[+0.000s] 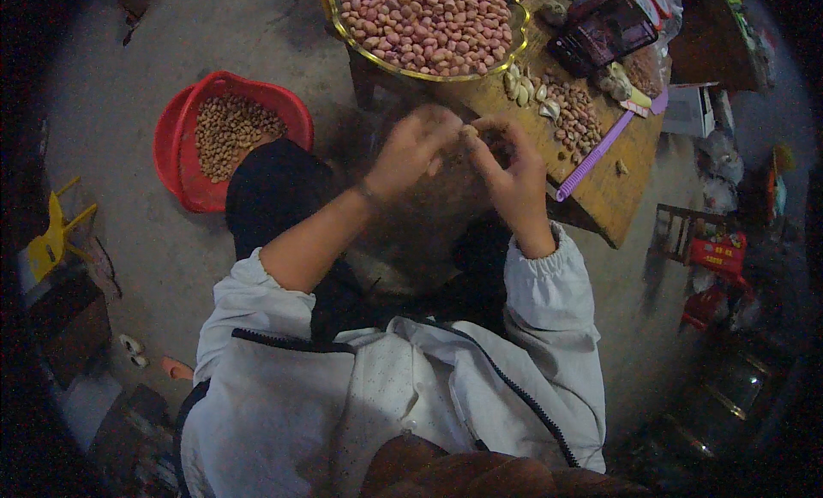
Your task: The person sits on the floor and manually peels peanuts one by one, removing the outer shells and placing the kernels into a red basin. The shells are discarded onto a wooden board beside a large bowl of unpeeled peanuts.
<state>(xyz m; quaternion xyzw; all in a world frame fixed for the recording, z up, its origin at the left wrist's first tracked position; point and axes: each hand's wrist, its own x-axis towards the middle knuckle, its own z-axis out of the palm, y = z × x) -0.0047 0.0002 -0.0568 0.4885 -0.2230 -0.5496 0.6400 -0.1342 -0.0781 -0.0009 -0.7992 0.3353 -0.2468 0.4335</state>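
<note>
Above my lap my two hands meet at the fingertips, just in front of the wooden table's near corner. My right hand (511, 167) pinches a small pale brown piece (471, 131), too small to name surely, between thumb and fingers. Blurred by motion, my left hand (415, 147) has its fingertips beside that piece; whether it also grips it is unclear. Beyond them stands a gold-rimmed bowl (443, 79) heaped with pinkish nuts or beans (427, 25). To the left, a red plastic basket (183, 135) on the floor holds many small brown nuts or beans (231, 135).
On the wooden table (604, 205) lie garlic cloves (524, 90), a loose pile of brownish-pink kernels (575, 115), a purple plastic handle (598, 154) and dark packages (607, 38). A yellow stool (51, 237) is far left. Red items (717, 250) stand far right.
</note>
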